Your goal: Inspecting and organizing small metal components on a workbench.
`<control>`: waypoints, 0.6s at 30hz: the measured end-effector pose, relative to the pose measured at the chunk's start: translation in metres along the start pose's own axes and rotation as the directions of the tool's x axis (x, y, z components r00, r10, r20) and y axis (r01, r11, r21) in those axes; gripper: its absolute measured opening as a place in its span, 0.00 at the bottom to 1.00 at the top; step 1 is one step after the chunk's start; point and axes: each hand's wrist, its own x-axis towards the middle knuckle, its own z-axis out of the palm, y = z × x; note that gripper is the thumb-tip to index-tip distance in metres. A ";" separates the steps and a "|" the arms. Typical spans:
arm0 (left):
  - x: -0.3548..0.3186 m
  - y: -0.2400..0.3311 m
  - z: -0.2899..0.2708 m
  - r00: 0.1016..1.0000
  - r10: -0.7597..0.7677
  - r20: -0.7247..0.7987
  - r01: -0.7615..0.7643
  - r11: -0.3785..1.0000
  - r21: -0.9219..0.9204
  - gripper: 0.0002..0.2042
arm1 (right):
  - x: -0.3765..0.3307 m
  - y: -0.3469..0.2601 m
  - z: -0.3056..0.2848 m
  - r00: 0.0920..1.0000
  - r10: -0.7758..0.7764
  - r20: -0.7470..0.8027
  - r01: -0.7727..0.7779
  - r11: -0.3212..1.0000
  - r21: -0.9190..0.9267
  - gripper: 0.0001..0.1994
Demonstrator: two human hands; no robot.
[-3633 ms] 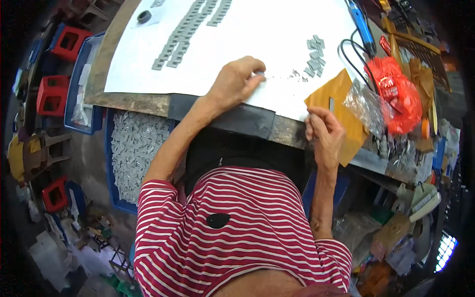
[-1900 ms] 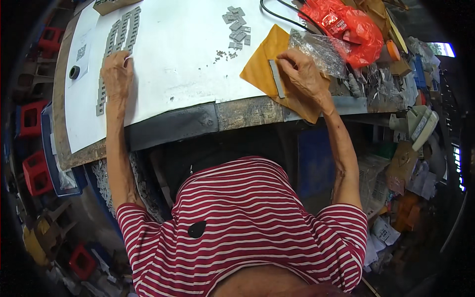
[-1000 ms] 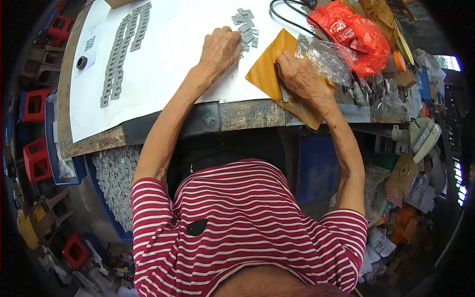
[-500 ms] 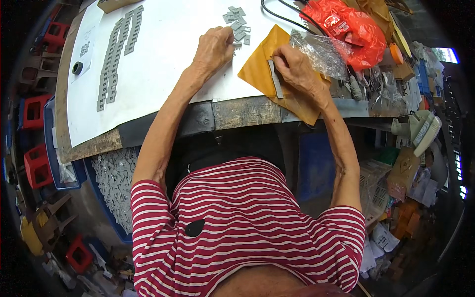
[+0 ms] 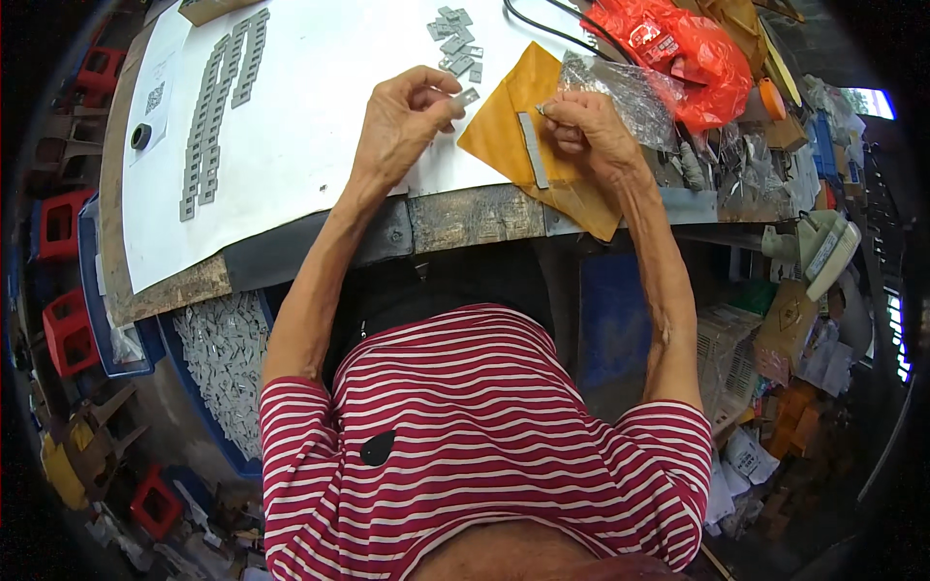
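Left hand (image 5: 399, 126) pinches grey plate (image 5: 468, 98) left of orange sheet (image 5: 499, 131); right hand (image 5: 593, 133), tiny part (image 5: 542, 109) above it. Slack pinch could drop either.

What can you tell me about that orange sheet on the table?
The orange sheet looks thin, matte and faintly creased; paper or cloth, I cannot tell which. It lies at the table's front edge, one pointed corner reaching left over the white paper, its lower corner jutting past the edge. A narrow grey strip lies on it, and clear plastic overlaps its right side. The right hand is over it; contact is unclear.
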 end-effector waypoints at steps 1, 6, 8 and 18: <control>-0.004 0.003 0.001 1.000 -0.001 0.000 0.001 1.000 -0.003 0.08 | -0.001 0.001 -0.001 1.000 0.003 -0.001 -0.003 1.000 -0.002 0.08; -0.021 0.008 0.003 0.993 -0.090 0.081 0.101 0.984 -0.144 0.09 | -0.008 -0.001 0.008 0.987 0.080 0.142 -0.114 0.962 0.250 0.06; -0.027 0.008 0.002 0.991 -0.093 0.097 0.109 0.979 -0.174 0.10 | -0.013 -0.003 0.018 0.983 0.110 0.148 -0.152 0.935 0.320 0.06; -0.041 0.007 -0.004 0.986 -0.127 0.110 0.148 0.967 -0.206 0.10 | -0.026 0.003 0.053 0.972 0.106 0.211 -0.199 0.850 0.488 0.06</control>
